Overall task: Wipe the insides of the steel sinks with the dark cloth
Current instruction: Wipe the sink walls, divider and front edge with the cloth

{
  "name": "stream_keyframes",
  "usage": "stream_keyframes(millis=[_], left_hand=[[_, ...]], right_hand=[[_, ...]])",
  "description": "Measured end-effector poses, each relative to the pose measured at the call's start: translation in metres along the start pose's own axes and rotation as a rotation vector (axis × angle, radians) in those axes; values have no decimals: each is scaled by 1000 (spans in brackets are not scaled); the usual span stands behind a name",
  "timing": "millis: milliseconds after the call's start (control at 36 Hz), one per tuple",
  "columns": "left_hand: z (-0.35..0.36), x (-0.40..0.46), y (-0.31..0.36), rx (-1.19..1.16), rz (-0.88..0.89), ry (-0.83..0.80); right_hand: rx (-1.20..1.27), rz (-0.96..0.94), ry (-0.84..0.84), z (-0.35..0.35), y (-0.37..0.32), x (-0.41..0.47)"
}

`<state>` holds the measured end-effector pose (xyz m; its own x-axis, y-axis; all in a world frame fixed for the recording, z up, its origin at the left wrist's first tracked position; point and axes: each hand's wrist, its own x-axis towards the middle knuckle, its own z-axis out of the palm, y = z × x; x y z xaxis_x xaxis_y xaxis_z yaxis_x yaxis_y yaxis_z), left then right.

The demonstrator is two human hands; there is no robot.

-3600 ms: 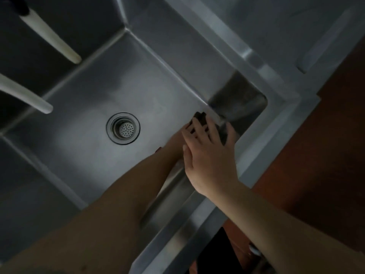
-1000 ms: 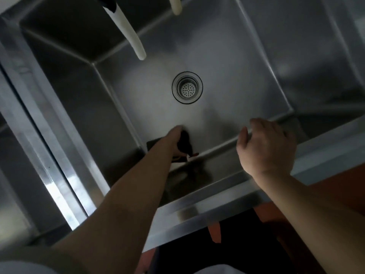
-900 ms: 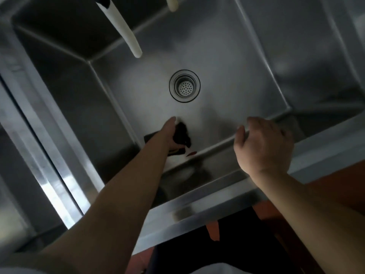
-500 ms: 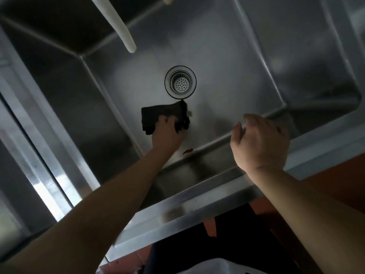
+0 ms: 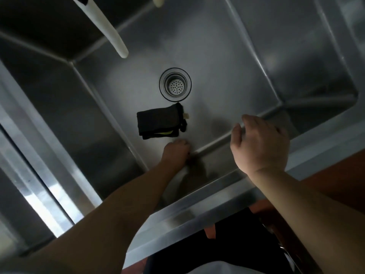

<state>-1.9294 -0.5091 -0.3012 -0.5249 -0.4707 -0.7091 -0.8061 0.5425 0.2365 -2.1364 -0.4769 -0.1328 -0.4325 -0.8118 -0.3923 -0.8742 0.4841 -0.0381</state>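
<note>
Two pale faucet spouts (image 5: pixel 106 28) poke down from the top edge, one long, one barely showing. Reddish-brown floor (image 5: pixel 335 186) runs along the right, dark clothing (image 5: pixel 227 244) at bottom centre.

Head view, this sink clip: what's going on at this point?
A person is cleaning a steel sink. The dark cloth lies folded on the basin floor just below the drain, and neither hand holds it. The left hand is down in the basin at the floor's near edge, apart from the cloth, fingers curled under. The right hand hangs loosely curled above the front rim.
</note>
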Motion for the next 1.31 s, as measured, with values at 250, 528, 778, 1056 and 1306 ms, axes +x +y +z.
stream_keyframes(millis=[250, 528, 778, 1056, 1306], left_hand=[[2, -22, -30, -424, -323, 131], [7, -28, -45, -989, -618, 118], [-27, -28, -45, -1000, -711, 586], [-19, 13, -73, -34, -112, 62], [10, 31, -45, 6, -88, 252]], right_hand=[[10, -9, 16, -2, -2, 0], [33, -6, 74, 2, -2, -1], [5, -1, 77, 4, -1, -1], [29, 13, 38, 3, 0, 1], [36, -2, 86, 8, 2, 1]])
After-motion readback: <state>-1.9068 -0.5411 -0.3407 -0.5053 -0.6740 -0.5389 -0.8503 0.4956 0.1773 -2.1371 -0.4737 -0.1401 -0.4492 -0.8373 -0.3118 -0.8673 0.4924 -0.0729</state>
